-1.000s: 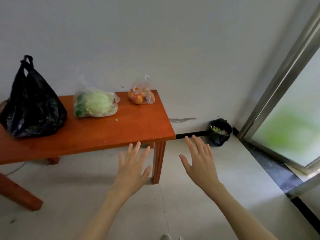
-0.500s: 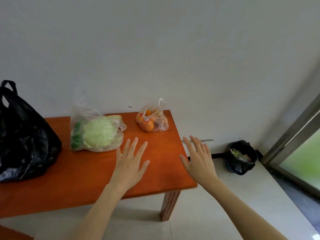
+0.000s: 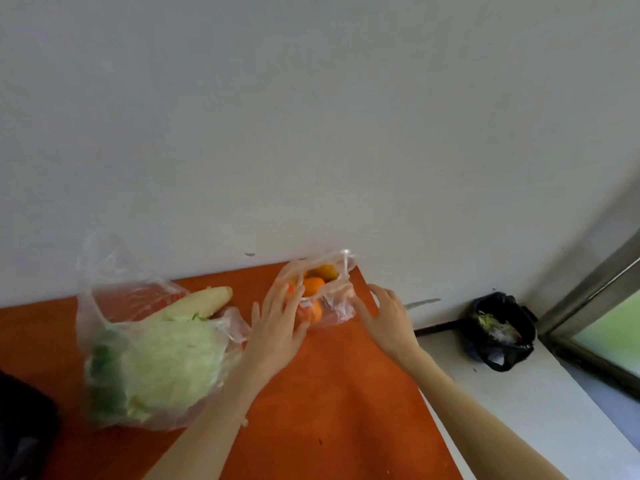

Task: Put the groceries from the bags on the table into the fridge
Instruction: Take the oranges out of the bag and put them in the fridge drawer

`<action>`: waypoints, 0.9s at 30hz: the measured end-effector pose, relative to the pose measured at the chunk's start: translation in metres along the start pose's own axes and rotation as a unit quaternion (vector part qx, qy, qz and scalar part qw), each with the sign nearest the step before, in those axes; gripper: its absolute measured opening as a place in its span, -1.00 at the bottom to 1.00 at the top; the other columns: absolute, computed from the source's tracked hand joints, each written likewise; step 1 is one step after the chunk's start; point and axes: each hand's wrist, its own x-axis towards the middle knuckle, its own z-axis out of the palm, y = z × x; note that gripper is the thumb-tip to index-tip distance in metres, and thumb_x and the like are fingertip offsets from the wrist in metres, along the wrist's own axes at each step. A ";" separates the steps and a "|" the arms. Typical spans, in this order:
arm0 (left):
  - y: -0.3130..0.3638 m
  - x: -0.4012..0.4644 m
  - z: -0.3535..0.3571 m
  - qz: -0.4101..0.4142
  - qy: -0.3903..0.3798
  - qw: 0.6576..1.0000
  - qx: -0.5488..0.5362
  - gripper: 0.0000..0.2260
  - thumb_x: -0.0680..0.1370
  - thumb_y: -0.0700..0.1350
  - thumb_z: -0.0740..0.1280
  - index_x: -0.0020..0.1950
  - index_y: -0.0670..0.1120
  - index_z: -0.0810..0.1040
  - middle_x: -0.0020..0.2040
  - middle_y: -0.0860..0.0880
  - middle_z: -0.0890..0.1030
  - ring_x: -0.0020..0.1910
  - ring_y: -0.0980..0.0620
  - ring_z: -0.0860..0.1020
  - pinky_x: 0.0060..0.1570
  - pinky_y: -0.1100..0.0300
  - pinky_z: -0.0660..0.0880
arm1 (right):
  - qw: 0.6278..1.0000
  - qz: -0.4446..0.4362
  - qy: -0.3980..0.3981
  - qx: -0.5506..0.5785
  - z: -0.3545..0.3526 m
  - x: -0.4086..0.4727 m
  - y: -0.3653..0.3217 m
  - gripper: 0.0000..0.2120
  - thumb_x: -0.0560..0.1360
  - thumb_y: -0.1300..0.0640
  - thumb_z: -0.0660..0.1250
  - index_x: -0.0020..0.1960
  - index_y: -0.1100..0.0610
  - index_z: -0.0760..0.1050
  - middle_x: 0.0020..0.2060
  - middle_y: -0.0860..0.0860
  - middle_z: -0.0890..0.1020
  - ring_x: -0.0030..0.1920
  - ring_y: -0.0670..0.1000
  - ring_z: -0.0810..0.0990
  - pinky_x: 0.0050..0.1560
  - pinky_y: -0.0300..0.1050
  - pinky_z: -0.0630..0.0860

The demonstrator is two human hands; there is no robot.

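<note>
A small clear bag of oranges (image 3: pixel 320 289) sits at the far right corner of the orange table (image 3: pixel 332 393), against the wall. My left hand (image 3: pixel 278 327) touches the bag's left side with fingers spread. My right hand (image 3: pixel 386 317) is at the bag's right side, fingers apart, touching or almost touching the plastic. A larger clear bag with a cabbage and other greens (image 3: pixel 156 355) lies to the left. A black bag (image 3: pixel 24 431) shows at the lower left edge.
A white wall runs right behind the table. A black bin bag with scraps (image 3: pixel 498 330) stands on the floor to the right, by a metal-framed glass door (image 3: pixel 609 306). Pale floor lies right of the table.
I have moved closer to the table. Both hands reached forward from over the table's front to the two sides of the orange bag.
</note>
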 end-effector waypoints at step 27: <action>0.003 0.045 0.021 -0.280 -0.174 0.774 -0.541 -0.80 0.58 -0.27 0.19 -0.21 -0.20 0.52 -0.37 -0.09 0.59 -0.25 -0.04 0.55 -0.19 0.11 0.52 | 0.942 0.284 0.092 0.150 0.009 -0.009 0.092 -0.70 0.53 -0.02 0.23 0.06 0.18 0.55 -0.12 0.08 0.62 -0.16 0.07 0.57 -0.07 0.02 0.54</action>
